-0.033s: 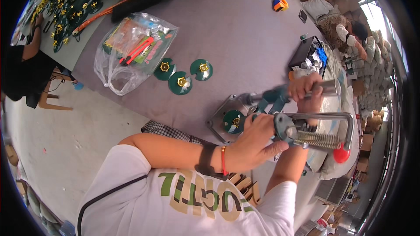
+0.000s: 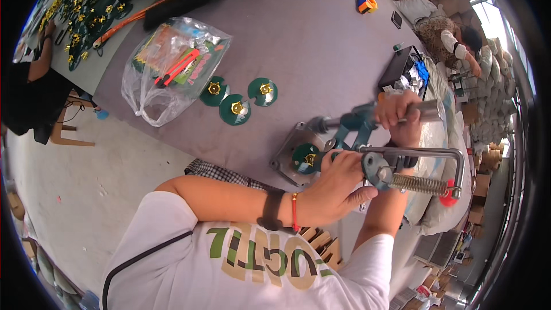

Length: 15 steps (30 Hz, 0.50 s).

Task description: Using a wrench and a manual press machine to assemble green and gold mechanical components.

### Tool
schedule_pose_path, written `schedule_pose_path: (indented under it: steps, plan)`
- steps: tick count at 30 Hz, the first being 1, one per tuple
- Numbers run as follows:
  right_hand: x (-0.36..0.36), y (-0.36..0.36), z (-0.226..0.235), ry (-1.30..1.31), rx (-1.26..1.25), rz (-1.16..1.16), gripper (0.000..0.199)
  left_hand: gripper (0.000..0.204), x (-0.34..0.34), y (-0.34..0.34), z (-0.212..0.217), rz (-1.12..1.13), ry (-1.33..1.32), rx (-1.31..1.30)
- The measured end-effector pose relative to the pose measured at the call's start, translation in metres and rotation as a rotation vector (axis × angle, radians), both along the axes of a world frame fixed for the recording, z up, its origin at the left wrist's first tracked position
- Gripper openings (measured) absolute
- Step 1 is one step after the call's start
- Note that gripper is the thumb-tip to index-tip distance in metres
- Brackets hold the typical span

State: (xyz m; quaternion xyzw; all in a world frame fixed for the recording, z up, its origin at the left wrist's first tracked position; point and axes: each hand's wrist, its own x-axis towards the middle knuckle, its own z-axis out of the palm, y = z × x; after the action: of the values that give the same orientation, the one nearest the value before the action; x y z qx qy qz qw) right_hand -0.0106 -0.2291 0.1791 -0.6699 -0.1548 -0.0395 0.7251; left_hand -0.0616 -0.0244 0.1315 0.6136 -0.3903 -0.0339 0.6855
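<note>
The green disc (image 2: 302, 158), gold at its centre, lies on the metal base (image 2: 299, 135) of a hand press (image 2: 357, 119), near the table's front edge. Beside it we see the left hand (image 2: 331, 182), palm down, its fingers reaching in under the press; the fingertips are partly hidden, so we cannot tell whether they pinch the disc or merely rest by it. The right hand (image 2: 397, 116) is curled round a smooth metal cylinder (image 2: 429, 110) at the far side of the press.

We judge the chief hazard to be the left hand: should the press close while the fingers lie so near the disc, one could be caught. A disc sitting off-centre, which we cannot check from this angle, could bend or crack under load. If the right hand slipped on the smooth cylinder, the force would fall unevenly. The spring (image 2: 420, 183) and bent rod (image 2: 427, 151), with its red knob (image 2: 449, 194), stand out beside the right forearm, and a sudden release could knock or pinch the skin.

Farther out, three loose discs (image 2: 235, 109) lie close together near a plastic bag (image 2: 146, 93); a sweep of the left arm could scatter them. On the bag we note a red cutter (image 2: 177, 68), a hazard if its blade, too small to judge here, is out.
</note>
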Motion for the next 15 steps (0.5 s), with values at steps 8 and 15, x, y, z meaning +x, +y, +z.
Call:
schedule_pose_path:
  steps: [8, 15]
  plan:
    - [-0.021, -0.03, 0.008, 0.133, -0.401, -0.141, 0.059, 0.038, 0.054, 0.034, -0.013, -0.119, -0.126, 0.057]
    - [-0.119, 0.022, -0.013, -0.065, 0.15, -0.807, 0.069, 0.048, 0.049, 0.029, -0.113, -0.082, -0.119, 0.454]
